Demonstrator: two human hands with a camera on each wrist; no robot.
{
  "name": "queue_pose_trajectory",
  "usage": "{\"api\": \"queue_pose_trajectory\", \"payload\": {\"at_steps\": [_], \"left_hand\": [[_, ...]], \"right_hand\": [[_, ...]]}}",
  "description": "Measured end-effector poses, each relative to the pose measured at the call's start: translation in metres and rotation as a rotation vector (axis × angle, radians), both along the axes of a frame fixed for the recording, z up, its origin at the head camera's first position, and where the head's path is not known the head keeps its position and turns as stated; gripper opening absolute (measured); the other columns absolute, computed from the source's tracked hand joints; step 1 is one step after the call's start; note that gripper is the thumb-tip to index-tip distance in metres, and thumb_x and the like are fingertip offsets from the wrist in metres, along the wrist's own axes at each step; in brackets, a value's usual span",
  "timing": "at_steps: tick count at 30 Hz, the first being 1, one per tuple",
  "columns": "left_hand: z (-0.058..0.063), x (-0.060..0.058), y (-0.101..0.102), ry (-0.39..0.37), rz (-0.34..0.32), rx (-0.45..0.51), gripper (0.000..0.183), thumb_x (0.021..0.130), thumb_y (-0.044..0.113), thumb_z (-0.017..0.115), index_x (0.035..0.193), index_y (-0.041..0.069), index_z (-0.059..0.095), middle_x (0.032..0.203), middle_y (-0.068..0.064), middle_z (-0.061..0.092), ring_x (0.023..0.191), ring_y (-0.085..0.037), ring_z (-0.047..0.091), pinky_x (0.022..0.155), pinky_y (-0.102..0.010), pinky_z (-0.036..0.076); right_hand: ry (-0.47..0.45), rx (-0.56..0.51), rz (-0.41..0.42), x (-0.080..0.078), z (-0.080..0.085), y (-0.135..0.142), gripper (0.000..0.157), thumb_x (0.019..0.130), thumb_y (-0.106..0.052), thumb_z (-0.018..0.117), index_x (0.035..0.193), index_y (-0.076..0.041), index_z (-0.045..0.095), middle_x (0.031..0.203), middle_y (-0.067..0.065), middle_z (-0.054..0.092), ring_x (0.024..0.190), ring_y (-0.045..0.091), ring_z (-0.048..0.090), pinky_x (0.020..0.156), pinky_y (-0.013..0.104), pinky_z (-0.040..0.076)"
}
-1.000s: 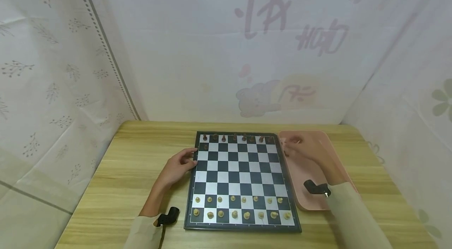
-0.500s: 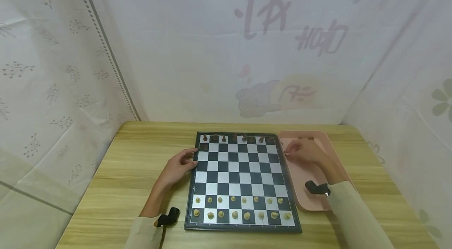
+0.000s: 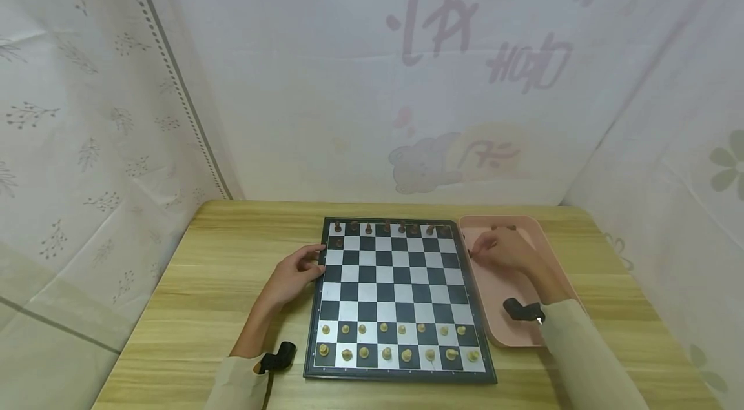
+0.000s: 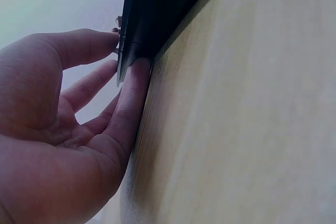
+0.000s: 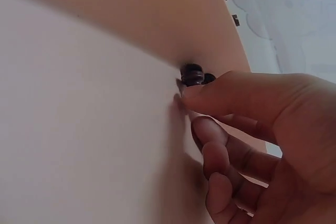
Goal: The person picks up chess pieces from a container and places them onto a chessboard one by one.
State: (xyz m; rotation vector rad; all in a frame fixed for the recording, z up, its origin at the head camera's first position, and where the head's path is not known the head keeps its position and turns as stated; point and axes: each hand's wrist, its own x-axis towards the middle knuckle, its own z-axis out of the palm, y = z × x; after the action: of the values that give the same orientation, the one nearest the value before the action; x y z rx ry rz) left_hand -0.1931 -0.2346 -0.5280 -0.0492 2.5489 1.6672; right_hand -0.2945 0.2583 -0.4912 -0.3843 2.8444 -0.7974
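A black-and-white chessboard [image 3: 392, 274] lies on the table. My left hand [image 3: 293, 273] rests its thumb and fingertips against the board's left edge; the left wrist view has the fingers right at the dark side of the board [image 4: 163, 3]. My right hand [image 3: 504, 250] is inside the pink tray [image 3: 494, 326], near its left wall. In the right wrist view, thumb and index finger pinch a dark chess piece [image 5: 192, 73], partly covered by the thumb. Another dark piece [image 5: 209, 77] shows just behind it.
Light chess pieces [image 3: 386, 352] fill the two nearest rows of the board. Dark pieces [image 3: 368, 228] line its far row, and one dark piece [image 3: 340, 242] stands in the row before it. More dark pieces [image 3: 503, 227] lie at the tray's far end.
My right hand has moved from the tray's far end slightly toward me, to a piece by the left wall, uncovering pieces at the far end. My left hand has stayed put.
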Motion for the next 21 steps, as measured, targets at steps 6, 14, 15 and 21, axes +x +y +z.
{"api": "queue_pose_trajectory", "payload": {"at_steps": [6,14,15,21], "left_hand": [[0.001,0.001,0.000,-0.009,0.002,0.003,0.048,0.103,0.012,0.075,0.151,0.012,0.067,0.134,-0.014,0.071,0.105,-0.023,0.071,0.094,-0.044,0.054],[0.000,-0.001,0.000,-0.006,0.004,0.006,0.048,0.103,0.011,0.075,0.150,0.012,0.067,0.134,-0.014,0.071,0.105,-0.024,0.071,0.093,-0.042,0.053],[0.000,-0.001,0.000,-0.006,0.004,0.006,0.048,0.103,0.011,0.075,0.150,0.012,0.067,0.134,-0.014,0.071,0.104,-0.023,0.070,0.093,-0.042,0.053],[0.000,-0.001,0.001,-0.004,0.005,0.009,0.048,0.103,0.010,0.074,0.150,0.012,0.067,0.133,-0.014,0.072,0.104,-0.024,0.071,0.094,-0.042,0.053]], "right_hand": [[0.198,0.137,-0.060,0.001,0.004,0.010,0.012,0.086,-0.025,0.090,0.082,-0.034,0.083,0.089,-0.012,0.074,0.090,0.022,0.062,0.081,0.043,0.045],[0.213,0.095,-0.057,0.000,0.010,0.013,0.011,0.086,-0.018,0.089,0.080,-0.024,0.082,0.079,-0.010,0.074,0.084,0.024,0.062,0.075,0.041,0.045],[0.206,0.097,-0.060,0.000,0.010,0.013,0.011,0.087,-0.018,0.089,0.081,-0.024,0.082,0.079,-0.009,0.074,0.084,0.024,0.062,0.075,0.041,0.044],[0.211,0.123,-0.056,0.001,0.009,0.014,0.012,0.085,-0.017,0.089,0.081,-0.025,0.082,0.083,-0.008,0.074,0.087,0.025,0.062,0.078,0.043,0.045]]}}
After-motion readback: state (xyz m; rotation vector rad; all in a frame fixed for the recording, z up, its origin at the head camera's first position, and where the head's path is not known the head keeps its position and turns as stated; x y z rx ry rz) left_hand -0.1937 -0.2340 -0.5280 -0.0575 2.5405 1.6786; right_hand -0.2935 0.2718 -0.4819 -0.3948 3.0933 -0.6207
